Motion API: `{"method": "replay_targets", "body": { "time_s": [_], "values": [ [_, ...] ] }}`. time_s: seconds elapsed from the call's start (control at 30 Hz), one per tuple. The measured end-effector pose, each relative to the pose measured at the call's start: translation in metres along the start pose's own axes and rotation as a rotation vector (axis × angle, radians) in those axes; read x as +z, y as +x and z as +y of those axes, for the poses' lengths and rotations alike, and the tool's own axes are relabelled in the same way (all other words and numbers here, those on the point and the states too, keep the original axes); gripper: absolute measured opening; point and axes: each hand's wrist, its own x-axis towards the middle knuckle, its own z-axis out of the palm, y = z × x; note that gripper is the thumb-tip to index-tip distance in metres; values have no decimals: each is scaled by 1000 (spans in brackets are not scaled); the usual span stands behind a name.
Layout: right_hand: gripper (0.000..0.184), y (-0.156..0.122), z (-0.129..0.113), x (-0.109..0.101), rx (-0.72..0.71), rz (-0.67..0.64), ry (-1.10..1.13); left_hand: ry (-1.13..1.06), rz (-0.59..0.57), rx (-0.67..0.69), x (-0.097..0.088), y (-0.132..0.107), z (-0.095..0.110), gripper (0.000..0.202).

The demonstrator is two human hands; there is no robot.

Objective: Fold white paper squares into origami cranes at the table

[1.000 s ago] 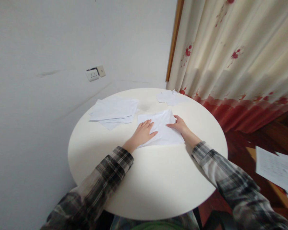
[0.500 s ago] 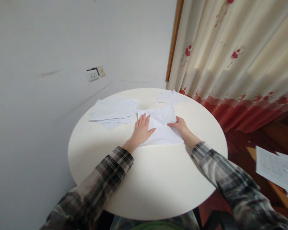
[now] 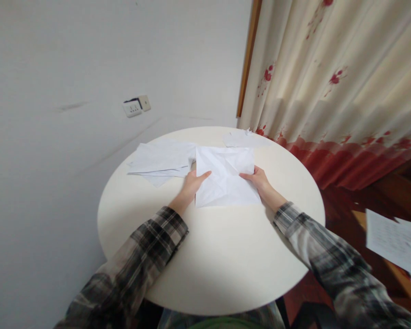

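Note:
A creased white sheet of paper (image 3: pixel 226 183) is held between my two hands over the round white table (image 3: pixel 219 265). My left hand (image 3: pixel 192 183) grips its left edge, thumb on top and fingers hidden underneath. On the right edge, my right hand (image 3: pixel 258 179) pinches the sheet the same way, its thumb lying on the upper face. To the left of the sheet lies a loose stack of white papers (image 3: pixel 160 157), close to my left fingers. Behind the sheet, several small paper pieces (image 3: pixel 243 138) rest near the table's far edge.
A pale wall with a socket (image 3: pixel 133 108) stands behind the table on the left. A cream curtain with red flowers (image 3: pixel 315 91) hangs at the right. Written sheets (image 3: pixel 393 240) lie on a wooden surface below, right of the table.
My left hand was lying flat on the sheet; now it grips the left edge with its fingers beneath. The sheet looks flatter and straighter. My right hand has barely moved.

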Motion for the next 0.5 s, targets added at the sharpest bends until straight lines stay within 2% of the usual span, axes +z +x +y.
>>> {"method": "replay_targets", "body": {
  "time_s": [0.13,0.23,0.3,0.4,0.5],
  "values": [
    [48,-2,-7,1,-8,-45,-35,-110,70,-6,-1,1,-3,37],
    [60,-4,-12,3,-9,-140,-65,-149,155,23,-2,5,-7,38],
    [64,-5,-15,4,-22,-212,-7,-169,188,44,-3,8,-8,38],
    [56,-7,-16,5,-31,-317,122,-185,204,64,-4,9,-8,41],
    [41,-9,-14,6,-4,-373,121,-210,188,62,-2,8,-6,43]
  ]
}}
